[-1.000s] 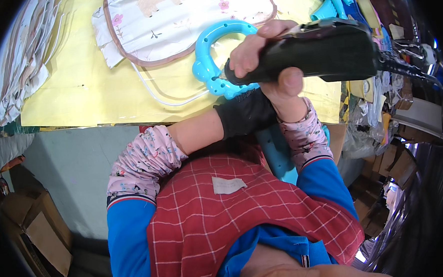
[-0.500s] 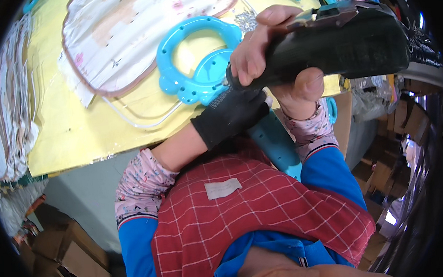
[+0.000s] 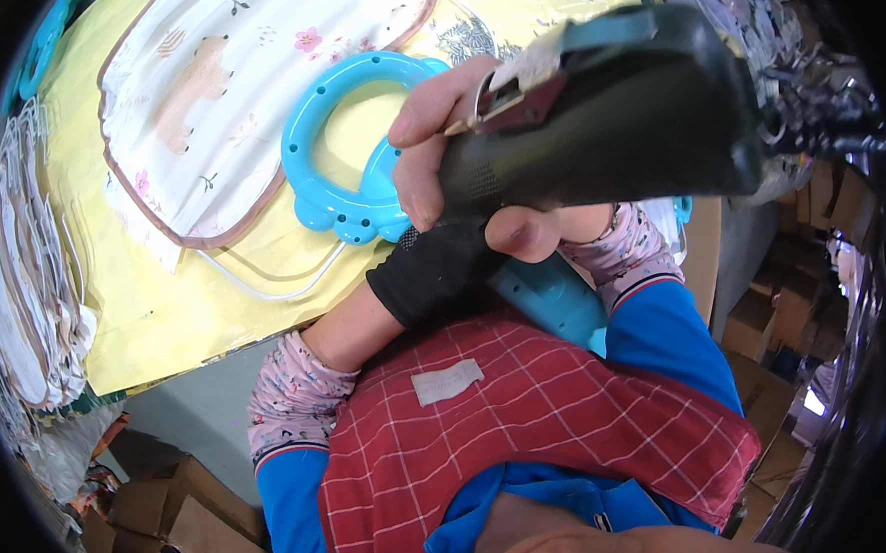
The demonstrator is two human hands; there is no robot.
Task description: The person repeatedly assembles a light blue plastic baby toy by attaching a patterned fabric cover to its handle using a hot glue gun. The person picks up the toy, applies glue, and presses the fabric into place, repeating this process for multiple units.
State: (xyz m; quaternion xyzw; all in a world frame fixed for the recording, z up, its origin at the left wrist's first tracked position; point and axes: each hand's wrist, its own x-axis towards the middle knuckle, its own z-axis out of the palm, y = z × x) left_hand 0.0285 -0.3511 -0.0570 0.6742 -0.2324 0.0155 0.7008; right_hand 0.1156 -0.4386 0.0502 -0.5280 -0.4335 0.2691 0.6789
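My right hand (image 3: 444, 106), bare, is wrapped round a dark electric screwdriver (image 3: 605, 118) with a metal lever along its top. The screwdriver slants down to the left; its tip is hidden behind my fingers. Below it, my left hand (image 3: 438, 267) in a black glove is curled closed, with its fingertips and whatever they hold covered by my right hand. Just beyond lies a glossy turquoise plastic ring frame (image 3: 301, 149) with small holes. Another turquoise plastic piece (image 3: 549, 296) leans at the table edge against my apron.
On the yellow table top (image 3: 155, 332) lies a white printed fabric piece (image 3: 244, 107) with brown edging. A white cord (image 3: 263, 286) curves beside it. Small silvery screws (image 3: 468, 40) sit farther back. Stacked fabric pieces (image 3: 32, 268) hang at left. Cardboard boxes (image 3: 201, 529) stand below.
The screwdriver and my right hand have shifted left and lower in view, now covering more of my gloved left hand. The ring and table scene also appear shifted.
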